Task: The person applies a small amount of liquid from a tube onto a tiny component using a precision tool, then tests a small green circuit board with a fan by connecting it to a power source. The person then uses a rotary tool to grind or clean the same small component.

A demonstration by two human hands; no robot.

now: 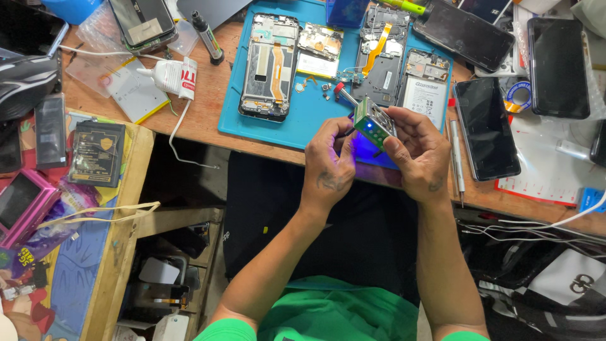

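At frame centre, the left hand [329, 163] and right hand [418, 153] both pinch a small green circuit board [372, 125] above the blue mat [297, 123]. A slipping grip could probably drop it onto the loose screws [326, 89] just above, scattering them.

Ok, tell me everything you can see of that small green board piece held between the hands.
The small green board piece looks like a circuit board fixed in a silvery metal frame, with a tiny blue light glowing on its green face. It is tilted, held in the air above the near edge of the blue work mat. The left hand and the right hand pinch it from both sides. Finer parts are too small to tell.
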